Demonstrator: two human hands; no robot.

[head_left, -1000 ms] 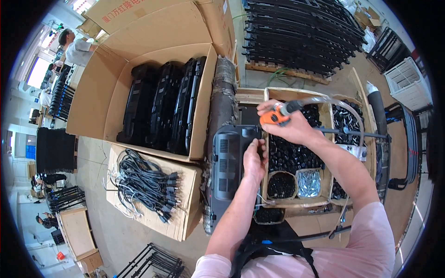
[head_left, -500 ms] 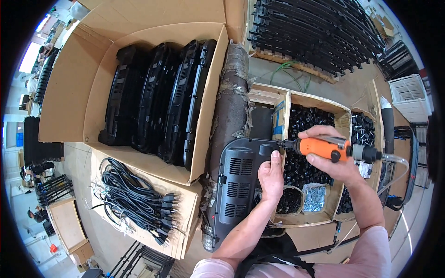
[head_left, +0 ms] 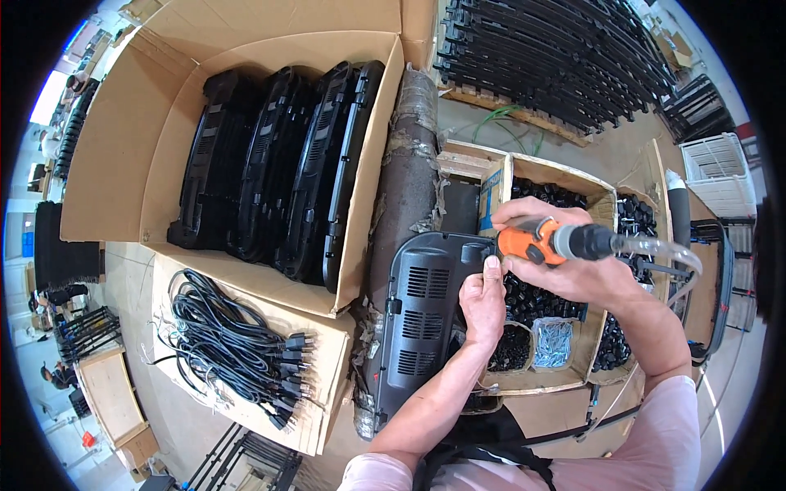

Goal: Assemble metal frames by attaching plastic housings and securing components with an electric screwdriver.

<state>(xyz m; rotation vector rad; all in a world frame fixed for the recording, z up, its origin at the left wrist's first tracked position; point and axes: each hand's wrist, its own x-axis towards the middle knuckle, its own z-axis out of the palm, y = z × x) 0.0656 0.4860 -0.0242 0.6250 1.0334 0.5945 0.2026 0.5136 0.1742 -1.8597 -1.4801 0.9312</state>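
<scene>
1. Right hand [head_left: 573, 274] wraps an orange air screwdriver [head_left: 530, 243], its nose pointing left at the upper right corner of a black vented panel [head_left: 419, 344]; left hand [head_left: 481, 307] lies at the panel's right edge, thumb extended near the tool's nose, and I cannot tell whether its fingers pinch anything.
2. The panel lies on a worn, wrapped roll [head_left: 405, 192], its rounded top end uncovered.
3. Right of the panel, little room separates it from the wooden compartment tray [head_left: 540, 382], whose raised walls stand beneath the right hand.
4. The tray holds small black parts [head_left: 536, 307] and a tub of silver screws [head_left: 552, 342].
5. A clear air hose [head_left: 667, 247] arcs rightward from the screwdriver.
6. Left of the roll, an open carton [head_left: 106, 155] holds upright black panels [head_left: 282, 172]; below it, black cables [head_left: 221, 335] lie on cardboard [head_left: 323, 417].
7. Beyond the tray, stacked black frames [head_left: 557, 57] fill the upper right.
</scene>
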